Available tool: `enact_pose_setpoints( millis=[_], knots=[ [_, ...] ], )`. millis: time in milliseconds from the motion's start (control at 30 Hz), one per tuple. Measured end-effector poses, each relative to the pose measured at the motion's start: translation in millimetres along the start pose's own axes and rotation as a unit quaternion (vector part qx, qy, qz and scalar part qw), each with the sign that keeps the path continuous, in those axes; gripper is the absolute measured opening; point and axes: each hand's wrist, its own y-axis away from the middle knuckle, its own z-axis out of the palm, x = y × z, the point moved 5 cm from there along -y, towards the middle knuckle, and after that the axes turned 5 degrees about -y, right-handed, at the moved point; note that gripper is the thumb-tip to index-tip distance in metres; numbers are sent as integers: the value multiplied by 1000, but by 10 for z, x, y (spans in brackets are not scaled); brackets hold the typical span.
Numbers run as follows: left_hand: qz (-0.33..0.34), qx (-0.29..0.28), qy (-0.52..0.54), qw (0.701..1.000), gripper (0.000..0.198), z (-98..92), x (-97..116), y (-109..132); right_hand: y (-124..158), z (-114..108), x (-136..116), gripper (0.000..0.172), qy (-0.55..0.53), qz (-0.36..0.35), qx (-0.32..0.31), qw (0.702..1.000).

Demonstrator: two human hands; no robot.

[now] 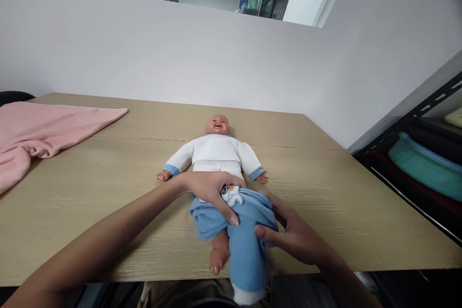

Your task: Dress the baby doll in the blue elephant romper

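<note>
A baby doll (218,147) lies on its back on the wooden table, its head toward the wall, in a white top with blue cuffs. Blue pants (249,245) with a white animal patch are bunched around its hips and legs. One pant leg with a white cuff hangs past the table's front edge; the doll's other foot is bare. My left hand (216,190) grips the pants near the waist, thumb on the fabric. My right hand (285,228) holds the pants from the right side, some of its fingers hidden behind the cloth.
A pink blanket (46,130) lies on the left of the table (144,125). On the right stands a black shelf rack (393,139) with folded green cloth (429,163). A white wall (173,57) rises behind the table.
</note>
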Motion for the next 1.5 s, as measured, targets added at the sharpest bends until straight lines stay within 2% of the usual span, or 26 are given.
enact_pose_setpoints(
  millis=[33, 100, 200, 267, 367, 400, 467, 533, 600, 700, 767, 867, 900, 967, 1067, 1133, 1233, 1367, 1433, 1500],
  knots=[
    [4, -8, 2, 1000, 50, 12, 21, 5, -7, -12, 41, 84, -16, -2, 19, 1000],
    [19, -22, 22, 999, 46, 37, 61, 10, -38, -1, 64, 80, -43, -9, 6, 999],
    [25, -29, 59, 998, 42, 61, 88, 10, -55, 56, -62, 81, -49, -20, -88, 995],
    [9, -9, 51, 999, 40, 54, 82, 8, -24, 95, -184, 80, -44, -18, -149, 988],
    [-17, -3, 14, 1000, 37, 60, 64, 5, 35, 127, -280, 54, -26, 1, -179, 983],
    [-16, -21, 16, 1000, 37, 81, 61, 4, 49, 141, -284, 45, -26, 2, -183, 983],
    [-5, -86, 54, 995, 39, 148, 51, 8, 62, 176, -248, 40, -53, -4, -187, 981],
    [-7, -151, 103, 983, 41, 212, 18, 22, 51, 207, -154, 47, -107, -1, -174, 979],
    [-21, -176, 135, 975, 39, 234, -38, 32, 27, 219, -35, 56, -154, 19, -134, 979],
    [-3, -162, 168, 972, 39, 209, -87, 22, 29, 241, 63, 66, -185, 59, -90, 977],
    [26, -140, 173, 975, 45, 182, -103, 6, 67, 292, 14, 75, -194, 52, -113, 973],
    [39, -111, 161, 980, 50, 167, -140, -21, 146, 384, -126, 92, -209, -2, -149, 966],
    [34, -107, 161, 981, 51, 171, -150, -28, 161, 400, -144, 94, -207, -12, -131, 969],
    [18, -97, 164, 981, 54, 178, -151, -36, 165, 393, -127, 88, -178, -12, -38, 983],
    [1, -87, 160, 983, 49, 190, -72, -34, 157, 340, -113, 58, -99, -37, 121, 987],
    [-1, -87, 142, 986, 39, 212, 20, -32, 148, 322, -157, 39, -41, -72, 170, 982],
    [-26, -65, 79, 994, 35, 252, 114, -47, 162, 302, -231, 25, 70, -78, 200, 974],
    [-74, 8, -33, 997, 36, 278, 158, -55, 264, 300, -281, 23, 180, -1, 206, 962],
    [-94, 34, -89, 991, 33, 290, 181, -40, 313, 339, -275, 28, 156, 26, 182, 971],
    [-100, 50, -132, 985, 32, 311, 219, -23, 352, 400, -239, 35, 89, 33, 155, 983]
  ],
)
